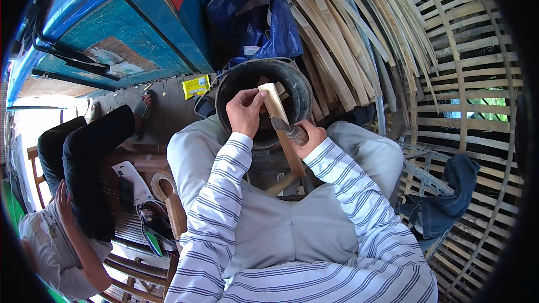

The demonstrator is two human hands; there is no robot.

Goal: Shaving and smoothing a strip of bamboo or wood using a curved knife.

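Between my knees stands a dark bucket (225, 87) with pieces of wood inside. Over it, my left hand (243, 113) pinches the upper end of a pale bamboo piece (274, 102) between thumb and fingers. My right hand (312, 139) is wrapped round the handle of a knife (279, 124), whose dark blade lies across the lower part of the bamboo. Below the blade, a brown wooden strip (292, 158) slants down toward my lap; whether it joins the pale piece cannot be made out.
Long bamboo strips (331, 39) lie stacked beyond the bucket to the right. A blue plastic bag (255, 14) and a blue cabinet (146, 39) stand ahead. At left sits another person (62, 235) by a bamboo bench. Dark cloth (457, 191) hangs at right near a slatted wall (466, 90).
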